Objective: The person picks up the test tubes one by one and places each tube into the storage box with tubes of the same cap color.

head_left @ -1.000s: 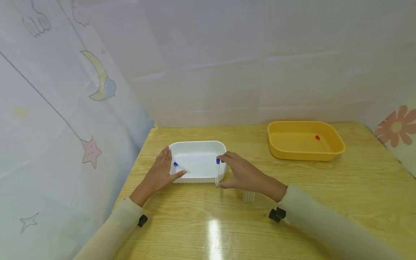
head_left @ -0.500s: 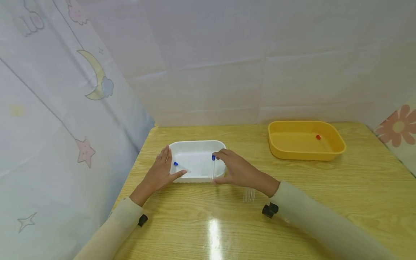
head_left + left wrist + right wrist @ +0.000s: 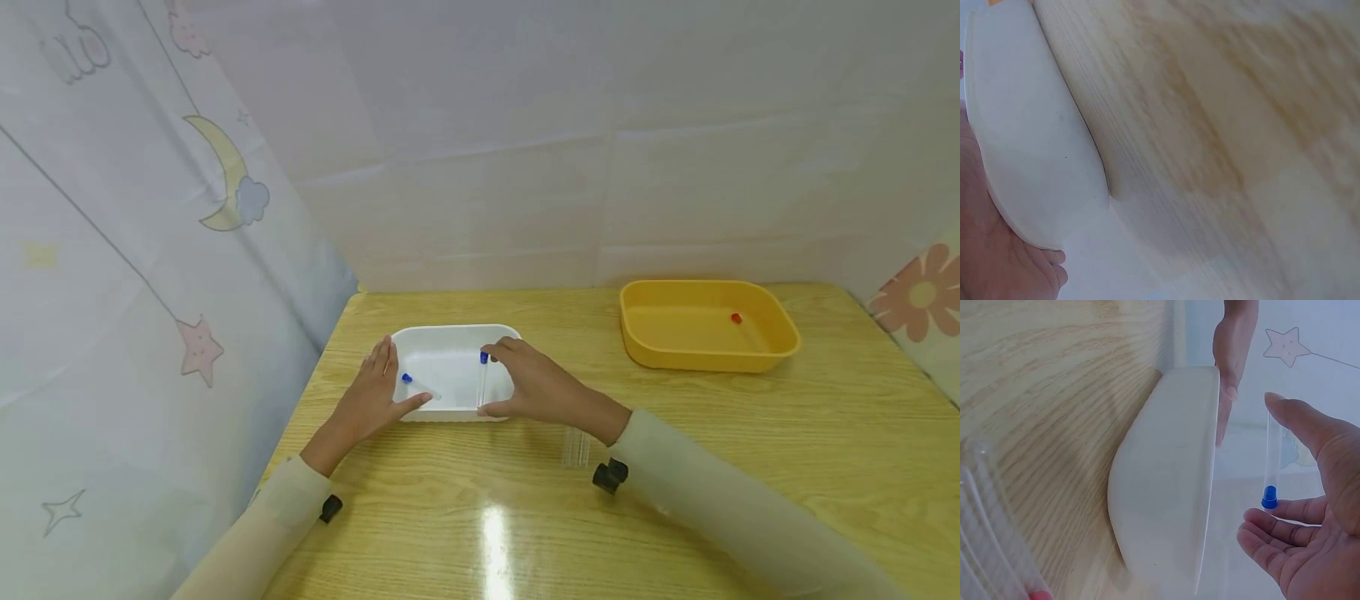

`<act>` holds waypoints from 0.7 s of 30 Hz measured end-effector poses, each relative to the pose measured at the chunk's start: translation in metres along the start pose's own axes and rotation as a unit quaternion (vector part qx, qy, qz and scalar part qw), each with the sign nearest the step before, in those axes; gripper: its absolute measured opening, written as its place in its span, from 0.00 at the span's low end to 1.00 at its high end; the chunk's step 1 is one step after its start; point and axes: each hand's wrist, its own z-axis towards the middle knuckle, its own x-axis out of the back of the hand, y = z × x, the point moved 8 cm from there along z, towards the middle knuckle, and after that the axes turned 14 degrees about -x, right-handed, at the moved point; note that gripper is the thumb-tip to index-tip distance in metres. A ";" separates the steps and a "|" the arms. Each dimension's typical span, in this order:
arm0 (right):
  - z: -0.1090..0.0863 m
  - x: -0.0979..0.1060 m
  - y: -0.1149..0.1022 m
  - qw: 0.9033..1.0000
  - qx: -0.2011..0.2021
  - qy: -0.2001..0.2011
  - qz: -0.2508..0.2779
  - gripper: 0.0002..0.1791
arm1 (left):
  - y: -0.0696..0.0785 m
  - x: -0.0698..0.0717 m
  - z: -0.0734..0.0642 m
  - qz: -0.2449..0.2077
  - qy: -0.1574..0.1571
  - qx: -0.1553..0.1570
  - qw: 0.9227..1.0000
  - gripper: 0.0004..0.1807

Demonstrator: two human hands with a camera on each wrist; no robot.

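A small clear test tube with a blue cap (image 3: 482,379) is held by its two ends between thumb and fingers of my right hand (image 3: 543,385), over the right part of a white tray (image 3: 457,335). The right wrist view shows the tube (image 3: 1274,453) with its blue cap against a finger and the thumb at the other end. A second blue-capped tube (image 3: 420,386) lies inside the tray at the left. My left hand (image 3: 363,408) rests on the tray's left end, fingers straight along the rim and thumb spread over the front edge.
Several clear tubes (image 3: 576,447) lie on the wooden table (image 3: 420,517) below my right wrist; one red cap (image 3: 1040,594) shows in the right wrist view. A yellow tray (image 3: 708,360) with a red-capped thing (image 3: 737,318) stands at the back right. Printed cloth hangs behind and left.
My right hand has moved left with the blue-capped tube, from the white tray's right edge to over its inside. My left hand has stayed in place.
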 end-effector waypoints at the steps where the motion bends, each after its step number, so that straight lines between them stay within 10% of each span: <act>1: 0.001 0.000 -0.001 1.000 0.000 -0.001 0.001 0.49 | 0.000 0.000 0.000 -0.001 -0.001 0.001 1.000 0.63; 21: 0.023 -0.007 -0.008 1.000 -0.008 -0.020 -0.016 0.50 | 0.001 0.001 0.000 -0.003 0.002 0.003 1.000 0.63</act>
